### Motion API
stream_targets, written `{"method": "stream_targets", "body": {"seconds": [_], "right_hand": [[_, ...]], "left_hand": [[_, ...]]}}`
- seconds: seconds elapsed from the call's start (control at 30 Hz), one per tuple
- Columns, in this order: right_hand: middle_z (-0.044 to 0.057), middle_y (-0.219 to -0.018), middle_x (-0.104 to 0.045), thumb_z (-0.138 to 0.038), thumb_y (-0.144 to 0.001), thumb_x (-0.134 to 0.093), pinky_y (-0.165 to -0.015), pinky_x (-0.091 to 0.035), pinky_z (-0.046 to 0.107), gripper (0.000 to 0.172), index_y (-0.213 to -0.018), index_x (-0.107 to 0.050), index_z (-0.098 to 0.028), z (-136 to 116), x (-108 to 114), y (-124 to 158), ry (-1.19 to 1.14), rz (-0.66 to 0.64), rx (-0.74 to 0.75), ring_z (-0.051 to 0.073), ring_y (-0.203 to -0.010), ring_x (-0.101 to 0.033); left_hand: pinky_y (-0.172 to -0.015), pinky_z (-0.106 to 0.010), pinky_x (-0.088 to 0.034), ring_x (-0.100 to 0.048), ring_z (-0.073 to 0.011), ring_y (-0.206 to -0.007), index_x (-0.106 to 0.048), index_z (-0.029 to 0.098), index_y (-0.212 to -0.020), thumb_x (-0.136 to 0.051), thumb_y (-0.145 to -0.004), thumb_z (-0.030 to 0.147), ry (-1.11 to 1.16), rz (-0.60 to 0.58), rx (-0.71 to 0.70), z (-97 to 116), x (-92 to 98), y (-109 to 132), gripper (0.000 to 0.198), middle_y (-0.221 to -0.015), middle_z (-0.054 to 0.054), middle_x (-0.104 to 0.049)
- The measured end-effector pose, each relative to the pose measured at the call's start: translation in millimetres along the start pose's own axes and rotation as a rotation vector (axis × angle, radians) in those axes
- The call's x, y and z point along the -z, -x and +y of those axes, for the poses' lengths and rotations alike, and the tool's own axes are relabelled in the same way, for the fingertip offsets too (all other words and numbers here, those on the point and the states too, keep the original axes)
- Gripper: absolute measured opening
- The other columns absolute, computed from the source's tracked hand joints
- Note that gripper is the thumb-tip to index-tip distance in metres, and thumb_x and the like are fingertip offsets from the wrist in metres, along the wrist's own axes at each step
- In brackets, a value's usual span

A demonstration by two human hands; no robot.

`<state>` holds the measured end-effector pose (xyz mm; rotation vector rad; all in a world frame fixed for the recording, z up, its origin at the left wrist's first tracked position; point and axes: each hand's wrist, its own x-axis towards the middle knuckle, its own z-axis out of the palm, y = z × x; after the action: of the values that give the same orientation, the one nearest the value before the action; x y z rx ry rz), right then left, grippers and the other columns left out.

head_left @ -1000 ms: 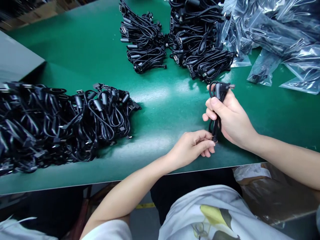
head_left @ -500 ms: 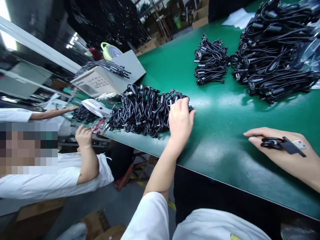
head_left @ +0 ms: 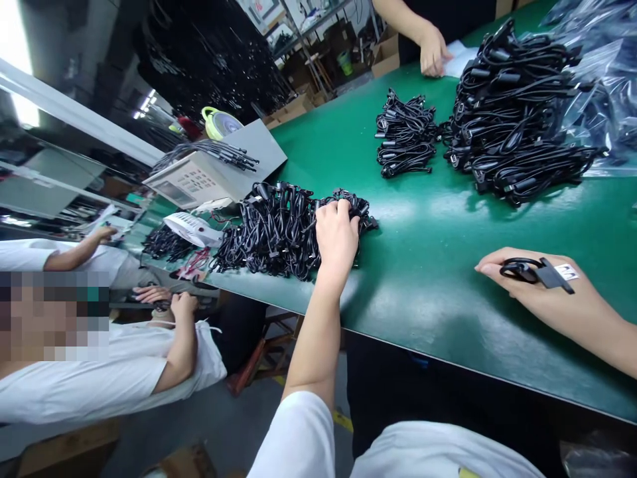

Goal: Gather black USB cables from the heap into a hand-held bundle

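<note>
My left hand [head_left: 338, 234] reaches onto the right end of a long pile of black cables [head_left: 279, 229], its fingers curled down over a bundle there. The fingertips are partly hidden among the cables. Over the green table, at the right, my right hand [head_left: 542, 282] is closed around a small coiled black cable [head_left: 520, 269]. Its loop shows at the thumb side, and a flat black connector with a white label lies toward the wrist.
Tied cable bundles [head_left: 407, 133] lie at the back, beside a larger cable heap [head_left: 517, 119] and clear plastic bags [head_left: 604, 99]. A beige device with keys [head_left: 192, 179] and a white fan [head_left: 192, 230] stand left. Across the table, a co-worker's hand [head_left: 434, 52] touches white sheets; other co-workers sit left.
My left hand has shifted left and its fingers have curled into the cable pile. My right hand still holds its cable. A co-worker's hand has appeared at the far side.
</note>
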<state>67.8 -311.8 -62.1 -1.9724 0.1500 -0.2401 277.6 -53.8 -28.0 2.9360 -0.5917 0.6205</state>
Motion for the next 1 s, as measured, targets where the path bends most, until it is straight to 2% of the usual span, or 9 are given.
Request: {"method": "stream_targets", "body": {"seconds": [0.1, 0.2, 0.27, 0.37, 0.43, 0.5, 0.63, 0.77, 1.0], "right_hand": [[0.0, -0.089, -0.075, -0.04, -0.089, -0.07, -0.077, -0.046, 0.032, 0.015, -0.087, -0.074, -0.025, -4.3, 1.9, 1.0, 0.018, -0.028, 0.018, 0.021, -0.082, -0.067], [0.002, -0.092, -0.074, -0.04, -0.09, -0.07, -0.08, -0.048, 0.033, 0.017, -0.089, -0.074, -0.024, -9.9, 3.8, 0.6, -0.021, -0.065, -0.049, 0.022, -0.084, -0.067], [0.004, -0.092, -0.074, -0.048, -0.089, -0.069, -0.077, -0.05, 0.035, 0.025, -0.094, -0.075, -0.025, -12.4, 3.8, -1.3, -0.062, -0.071, -0.118, 0.022, -0.079, -0.067], [0.006, -0.11, -0.074, -0.055, -0.089, -0.067, -0.088, -0.052, 0.04, 0.036, -0.112, -0.073, -0.028, -15.1, 1.6, -4.5, -0.173, -0.133, -0.175, 0.024, -0.093, -0.069], [0.007, -0.128, -0.069, -0.054, -0.09, -0.067, -0.101, -0.048, 0.044, 0.044, -0.126, -0.067, -0.028, -17.8, -0.6, -5.1, -0.349, -0.222, -0.178, 0.027, -0.113, -0.065], [0.01, -0.127, -0.068, -0.053, -0.089, -0.068, -0.103, -0.048, 0.045, 0.049, -0.129, -0.064, -0.025, -21.1, -2.7, -4.0, -0.484, -0.32, -0.18, 0.028, -0.118, -0.064], [0.005, -0.08, -0.071, -0.047, -0.092, -0.067, -0.087, -0.055, 0.04, 0.032, -0.099, -0.07, -0.016, -25.0, -6.5, -0.1, -0.54, -0.433, -0.289, 0.021, -0.081, -0.07], [-0.003, -0.064, -0.062, -0.039, -0.089, -0.071, -0.07, -0.06, 0.034, 0.026, -0.098, -0.067, -0.015, -24.3, -10.4, 2.7, -0.873, -0.448, -0.441, 0.011, -0.055, -0.06], [-0.004, -0.06, -0.058, -0.033, -0.09, -0.071, -0.063, -0.061, 0.029, 0.02, -0.095, -0.07, -0.014, -18.9, -10.7, 7.3, -1.13, -0.508, -0.564, 0.007, -0.048, -0.053]], "left_hand": [[-0.096, -0.042, -0.046, -0.055, -0.027, -0.106, -0.053, 0.019, -0.107, -0.06, -0.09, 0.022, 0.158, -0.01, -0.054, -2.9, 8.2, 3.3, 0.019, -0.108, -0.01, -0.063], [-0.087, -0.035, -0.048, -0.059, -0.0196, -0.095, -0.05, 0.023, -0.108, -0.06, -0.09, 0.024, 0.488, 0.093, -0.056, 4.2, 34.3, 14.0, 0.021, -0.105, -0.005, -0.061], [-0.084, -0.031, -0.049, -0.062, -0.0168, -0.093, -0.045, 0.026, -0.116, -0.065, -0.088, 0.032, 0.783, 0.143, -0.054, 16.8, 55.2, 21.6, 0.035, -0.105, -0.003, -0.059], [-0.082, -0.03, -0.051, -0.064, -0.017, -0.094, -0.042, 0.029, -0.126, -0.072, -0.083, 0.039, 1.127, -0.03, -0.04, 46.0, 70.8, 29.1, 0.053, -0.102, -0.003, -0.061], [-0.079, -0.028, -0.051, -0.064, -0.0163, -0.09, -0.048, 0.026, -0.118, -0.077, -0.078, 0.043, 1.319, -0.23, -0.01, 69.5, 64.9, 32.4, 0.053, -0.096, -0.002, -0.062], [-0.078, -0.026, -0.051, -0.062, -0.0143, -0.085, -0.053, 0.022, -0.105, -0.082, -0.072, 0.042, 1.51, -0.425, 0.043, 92.2, 50.0, 36.5, 0.048, -0.091, -0.001, -0.061], [-0.079, -0.023, -0.048, -0.058, -0.0096, -0.081, -0.057, 0.019, -0.098, -0.085, -0.069, 0.032, 1.748, -0.698, 0.163, 118.4, 20.4, 46.6, 0.042, -0.09, 0.002, -0.061], [-0.07, -0.022, -0.047, -0.057, -0.0088, -0.074, -0.06, 0.017, -0.098, -0.088, -0.066, 0.031, 1.882, -0.834, 0.254, 116.7, 8.1, 51.1, 0.044, -0.088, 0.001, -0.063], [-0.07, -0.022, -0.049, -0.057, -0.0079, -0.069, -0.06, 0.017, -0.088, -0.09, -0.061, 0.027, 1.972, -0.911, 0.429, 114.3, 8.5, 53.4, 0.042, -0.078, 0.003, -0.063]]}}
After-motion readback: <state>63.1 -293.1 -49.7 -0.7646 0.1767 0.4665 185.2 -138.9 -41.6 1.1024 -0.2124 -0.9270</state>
